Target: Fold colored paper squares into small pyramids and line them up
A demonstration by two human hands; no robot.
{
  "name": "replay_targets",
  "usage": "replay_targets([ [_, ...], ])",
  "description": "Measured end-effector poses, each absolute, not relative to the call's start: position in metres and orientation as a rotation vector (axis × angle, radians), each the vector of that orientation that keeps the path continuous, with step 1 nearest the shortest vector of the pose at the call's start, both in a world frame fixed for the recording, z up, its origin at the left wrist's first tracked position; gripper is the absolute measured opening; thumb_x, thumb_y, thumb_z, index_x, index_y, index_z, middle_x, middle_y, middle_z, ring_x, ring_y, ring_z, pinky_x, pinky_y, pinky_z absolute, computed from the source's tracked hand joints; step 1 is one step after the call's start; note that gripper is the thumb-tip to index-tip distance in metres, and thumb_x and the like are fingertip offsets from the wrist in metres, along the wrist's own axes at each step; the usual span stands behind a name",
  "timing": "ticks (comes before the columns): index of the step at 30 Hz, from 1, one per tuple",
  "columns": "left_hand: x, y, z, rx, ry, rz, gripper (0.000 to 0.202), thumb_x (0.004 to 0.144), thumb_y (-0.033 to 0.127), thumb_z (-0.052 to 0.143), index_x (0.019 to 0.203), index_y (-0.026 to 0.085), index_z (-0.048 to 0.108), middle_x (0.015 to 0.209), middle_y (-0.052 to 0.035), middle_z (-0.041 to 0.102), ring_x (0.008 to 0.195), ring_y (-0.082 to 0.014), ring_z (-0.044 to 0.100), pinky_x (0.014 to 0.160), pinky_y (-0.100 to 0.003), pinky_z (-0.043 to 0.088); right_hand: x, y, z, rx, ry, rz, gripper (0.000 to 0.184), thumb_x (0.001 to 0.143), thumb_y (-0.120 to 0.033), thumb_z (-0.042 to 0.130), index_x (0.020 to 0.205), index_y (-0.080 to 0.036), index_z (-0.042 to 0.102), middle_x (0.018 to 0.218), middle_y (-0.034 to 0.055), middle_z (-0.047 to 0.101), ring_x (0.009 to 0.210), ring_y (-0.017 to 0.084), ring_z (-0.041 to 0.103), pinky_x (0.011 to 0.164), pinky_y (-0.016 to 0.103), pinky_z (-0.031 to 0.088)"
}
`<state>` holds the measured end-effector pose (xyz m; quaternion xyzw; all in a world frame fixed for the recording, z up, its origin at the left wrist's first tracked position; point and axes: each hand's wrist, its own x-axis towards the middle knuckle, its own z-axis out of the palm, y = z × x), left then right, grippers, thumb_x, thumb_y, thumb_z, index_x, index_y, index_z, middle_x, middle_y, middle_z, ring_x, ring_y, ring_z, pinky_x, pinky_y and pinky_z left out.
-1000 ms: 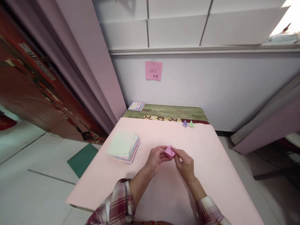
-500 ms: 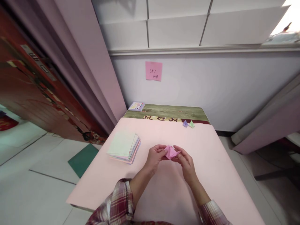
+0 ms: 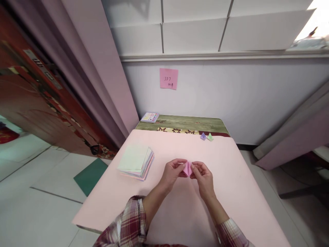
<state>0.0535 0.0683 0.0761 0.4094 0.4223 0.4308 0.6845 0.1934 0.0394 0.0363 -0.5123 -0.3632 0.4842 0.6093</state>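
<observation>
Pink folded paper [image 3: 188,168], tip nearward, crease front-to-back

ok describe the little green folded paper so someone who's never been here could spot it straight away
Start at the pink table cover and look past the right hand to its far edge. There sits the green folded paper, just right of the purple folded paper. Both are small and pointed, so go by its pale green colour.

Pink-covered table [image 3: 239,185] (paper stack [image 3: 134,158] atop)
</observation>
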Motion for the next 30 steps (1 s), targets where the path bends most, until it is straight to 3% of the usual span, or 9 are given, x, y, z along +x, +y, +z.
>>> replay_targets([
  [4, 0.053, 0.069, 0.076, 0.928, 0.952, 0.938, 0.038, 0.072, 0.041, 0.074, 0.094, 0.011, 0.071, 0.082, -0.009, 0.07, 0.068, -0.0172, 0.065, 0.069, -0.033, 0.056, 0.194, 0.04, 0.037, -1.192, -0.868, 1.114, 0.033, 0.076, -0.048, 0.069, 0.086, -0.017, 0.066, 0.076, 0.0042, 0.067, 0.059, 0.014, 0.059, 0.055, 0.027, 0.052],
  [8, 0.05, 0.071, 0.077, 0.887, 0.942, 0.911, 0.042, 0.075, 0.045, 0.071, 0.097, 0.009, 0.069, 0.084, -0.0116, 0.071, 0.072, -0.0193, 0.067, 0.072, -0.035, 0.055, 0.201, 0.038, 0.039, -1.158, -0.951, 1.178, 0.035, 0.081, -0.048, 0.064, 0.099, -0.017, 0.068, 0.079, 0.0051, 0.069, 0.068, 0.017, 0.063, 0.066, 0.031, 0.054],
  [13, 0.046, 0.072, 0.077, 0.87, 0.872, 0.895, 0.056, 0.06, 0.029, 0.085, 0.107, 0.01, 0.062, 0.091, -0.0122, 0.072, 0.081, -0.0212, 0.068, 0.08, -0.039, 0.053, 0.208, 0.036, 0.041, -1.116, -0.998, 1.247, 0.043, 0.074, -0.042, 0.074, 0.109, -0.019, 0.065, 0.082, 0.0047, 0.07, 0.074, 0.018, 0.064, 0.076, 0.035, 0.054],
  [20, 0.05, 0.07, 0.074, 0.936, 0.892, 0.899, 0.047, 0.065, 0.025, 0.079, 0.107, 0.012, 0.062, 0.096, -0.0122, 0.071, 0.085, -0.0221, 0.067, 0.081, -0.039, 0.053, 0.205, 0.037, 0.037, -1.142, -0.992, 1.182, 0.039, 0.079, -0.046, 0.068, 0.104, -0.017, 0.066, 0.092, 0.0087, 0.071, 0.074, 0.019, 0.066, 0.072, 0.035, 0.056],
  [30, 0.06, 0.063, 0.042, 1.093, 1.108, 0.926, 0.028, 0.074, 0.035, 0.068, 0.09, 0.013, 0.072, 0.075, -0.0074, 0.07, 0.067, -0.0172, 0.064, 0.06, -0.027, 0.053, 0.188, 0.032, -0.005, -1.281, -0.952, 0.961, 0.035, 0.082, -0.05, 0.062, 0.091, -0.017, 0.07, 0.068, 0.0029, 0.069, 0.055, 0.016, 0.062, 0.055, 0.028, 0.055],
])
